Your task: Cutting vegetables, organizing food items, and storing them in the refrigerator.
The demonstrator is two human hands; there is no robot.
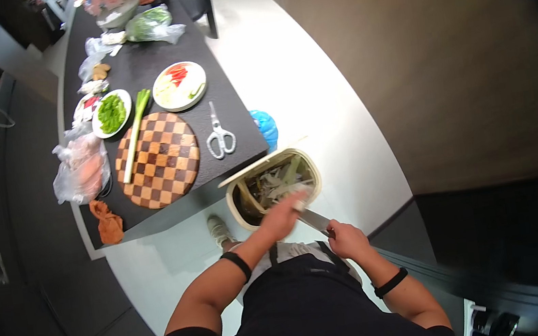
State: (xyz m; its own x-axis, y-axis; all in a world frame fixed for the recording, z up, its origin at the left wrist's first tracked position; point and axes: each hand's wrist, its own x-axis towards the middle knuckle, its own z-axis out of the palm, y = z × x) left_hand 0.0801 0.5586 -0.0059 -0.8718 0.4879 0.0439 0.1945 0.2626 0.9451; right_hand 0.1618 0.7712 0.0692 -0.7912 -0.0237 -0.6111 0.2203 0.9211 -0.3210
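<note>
My right hand [349, 240] is closed round the handle of a kitchen knife [315, 220], whose blade points up and left. My left hand [283, 215] is at the blade's far end, over the rim of a cream waste bin [316, 171]; a pale, blurred thing shows at its fingers, and its grip is unclear. Peelings and leafy scraps [281, 179] lie in the bin. On the dark table, a leek or large green onion [133, 140] rests across a round checkered wooden cutting board [164, 157]. Kitchen scissors [219, 136] lie to its right.
Behind the board are a plate of chopped greens [112, 113] and a bowl of cut vegetables [180, 86]. Bagged meat [83, 168] and an orange cloth [108, 224] lie at the left edge. The bin stands against the table's near corner, beside a blue bag [266, 128].
</note>
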